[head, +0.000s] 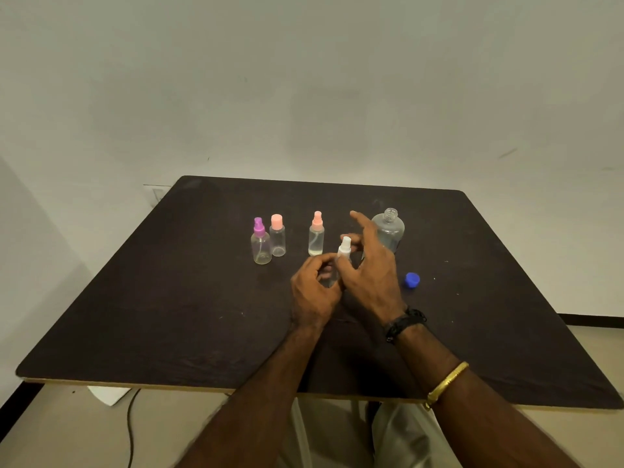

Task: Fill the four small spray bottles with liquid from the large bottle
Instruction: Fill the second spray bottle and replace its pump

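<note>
the left hand point(312, 288) gripped the white-topped spray bottle point(344, 248) mid-table; the right hand point(374, 275) had its fingers spread round the top, grip unclear. the uncapped large bottle point(390, 228) stood just behind.

Both forearms are bare down to the frame's lower edge. Just behind the right hand point(371, 271), a black band point(405, 322) of chunky linked segments circles the wrist. Further up that forearm sits a slim gold bangle point(447, 383) with a ridged face. Light beige trousers point(401, 434) cover the legs.
</note>
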The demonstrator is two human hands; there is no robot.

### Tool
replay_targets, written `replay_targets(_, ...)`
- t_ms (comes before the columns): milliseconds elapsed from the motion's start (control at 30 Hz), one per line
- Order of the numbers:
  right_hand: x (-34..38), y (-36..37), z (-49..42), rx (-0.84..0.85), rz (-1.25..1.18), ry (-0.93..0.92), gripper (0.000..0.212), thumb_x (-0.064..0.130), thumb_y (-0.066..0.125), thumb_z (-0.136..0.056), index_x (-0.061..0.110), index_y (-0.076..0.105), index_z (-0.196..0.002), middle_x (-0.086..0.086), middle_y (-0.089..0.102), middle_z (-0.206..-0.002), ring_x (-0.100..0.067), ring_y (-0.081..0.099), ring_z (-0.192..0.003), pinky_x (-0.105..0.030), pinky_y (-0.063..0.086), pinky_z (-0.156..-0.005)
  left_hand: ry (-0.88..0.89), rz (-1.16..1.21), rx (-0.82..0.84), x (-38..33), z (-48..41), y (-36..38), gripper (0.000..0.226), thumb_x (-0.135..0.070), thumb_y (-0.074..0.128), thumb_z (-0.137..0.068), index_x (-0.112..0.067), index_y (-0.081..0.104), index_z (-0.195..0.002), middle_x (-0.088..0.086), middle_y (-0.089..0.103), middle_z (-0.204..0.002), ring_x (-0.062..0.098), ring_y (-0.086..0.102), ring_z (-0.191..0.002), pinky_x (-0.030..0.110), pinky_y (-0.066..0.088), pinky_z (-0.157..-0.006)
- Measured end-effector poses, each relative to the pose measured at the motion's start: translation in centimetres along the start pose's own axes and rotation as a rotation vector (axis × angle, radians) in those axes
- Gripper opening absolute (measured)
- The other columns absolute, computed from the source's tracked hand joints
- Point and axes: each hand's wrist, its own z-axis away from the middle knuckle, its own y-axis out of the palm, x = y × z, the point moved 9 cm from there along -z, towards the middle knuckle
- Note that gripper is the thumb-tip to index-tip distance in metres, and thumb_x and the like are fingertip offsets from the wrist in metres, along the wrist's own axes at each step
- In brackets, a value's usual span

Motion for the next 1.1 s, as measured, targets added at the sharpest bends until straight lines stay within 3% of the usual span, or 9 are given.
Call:
replay_targets(100,-0.5,0.1,-0.2,-0.016,0.052,0.019,0.075,0.034,0.079,-0.084,0.03,0.04,-0.149,0.012,0.058,-0.106,0.0,0.058,-0.088,-0.014,0.049,-0.073,0.016,-0.028,-0.014,0.0,0.0,-0.1,0.029,-0.01,0.081,-0.082,-0.014,0.073,-0.109,-0.006,0.072,-0.102,0.006,0.072,-0.09,0.029,0.063,-0.078)
replay_targets(200,-0.6,0.0,-0.2,-0.04,0.068,0.008,0.065,0.021,0.077,-0.086,0.027,0.047,-0.143,0.008,0.059,-0.093,-0.005,0.058,-0.08,-0.02,0.052,-0.072,0.009,0.003,-0.019,0.2,0.0,0.0,0.033,-0.014,0.084,-0.081,-0.013,0.074,-0.113,-0.004,0.073,-0.105,0.007,0.073,-0.09,0.028,0.063,-0.079)
replay_targets(333,0.2,-0.6,-0.4,-0.049,0.015,-0.024,0.064,0.014,0.074,-0.087,0.029,0.047,-0.143,0.008,0.064,-0.101,-0.002,0.063,-0.089,-0.012,0.05,-0.076,-0.003,0.016,-0.016,0.1,0.0,0.0,0.034,-0.021,0.083,-0.083,-0.014,0.073,-0.114,-0.006,0.073,-0.105,0.006,0.073,-0.09,0.024,0.062,-0.078)
replay_targets(600,3.0,-3.5,-2.3,-0.215,-0.01,-0.1,0.058,0.017,0.073,-0.089,0.02,0.05,-0.142,0.014,0.06,-0.098,-0.007,0.064,-0.088,-0.031,0.06,-0.077,-0.025,-0.033,0.009,-0.2,0.0,0.0,0.041,-0.024,0.088,-0.079,-0.02,0.071,-0.116,-0.012,0.069,-0.104,-0.006,0.066,-0.094,0.009,0.053,-0.077)
replay_targets(667,3.5,-4.1,-2.8,-0.247,-0.029,-0.121,0.058,0.019,0.074,-0.089,0.021,0.049,-0.141,0.017,0.059,-0.097,-0.005,0.065,-0.088,-0.029,0.059,-0.079,-0.043,-0.024,0.005,-0.2,0.1,-0.1,0.039,-0.025,0.088,-0.079,-0.023,0.071,-0.114,-0.015,0.068,-0.103,-0.008,0.065,-0.094,0.009,0.053,-0.077)
replay_targets(767,3.8,-4.8,-3.2,-0.284,-0.075,-0.109,0.057,0.019,0.074,-0.09,0.023,0.049,-0.142,0.008,0.064,-0.102,0.0,0.064,-0.09,-0.01,0.051,-0.074,-0.059,-0.027,0.009,-0.1,0.1,0.0,0.039,-0.026,0.088,-0.08,-0.024,0.071,-0.114,-0.011,0.071,-0.106,-0.007,0.065,-0.097,0.01,0.054,-0.078)
replay_targets(833,4.0,-5.1,-3.2,-0.302,-0.093,-0.115,0.055,0.018,0.073,-0.091,0.024,0.05,-0.14,0.006,0.065,-0.102,0.0,0.064,-0.09,-0.006,0.049,-0.071,-0.068,-0.04,0.02,0.1,0.1,0.1,0.04,-0.026,0.088,-0.079,-0.022,0.071,-0.115,-0.009,0.071,-0.108,-0.006,0.065,-0.099,0.01,0.055,-0.079)
replay_targets(967,3.5,-4.8,-2.4,-0.321,-0.001,-0.15,0.04,0.014,0.069,-0.092,0.022,0.059,-0.131,0.006,0.069,-0.102,-0.008,0.066,-0.09,-0.019,0.055,-0.074,-0.089,-0.055,0.054,0.3,0.1,0.4,0.044,-0.021,0.089,-0.077,-0.028,0.067,-0.115,-0.01,0.07,-0.108,-0.013,0.063,-0.098,0.009,0.054,-0.077)
replay_targets(1100,1.3,-4.0,0.0,-0.318,0.085,-0.129,0.025,0.008,0.073,-0.087,0.012,0.07,-0.112,0.002,0.07,-0.105,-0.006,0.064,-0.092,-0.02,0.057,-0.078,-0.11,-0.023,0.049,0.7,0.2,0.3,0.045,-0.021,0.09,-0.077,-0.027,0.068,-0.115,-0.011,0.071,-0.107,-0.009,0.066,-0.097,0.014,0.057,-0.081)
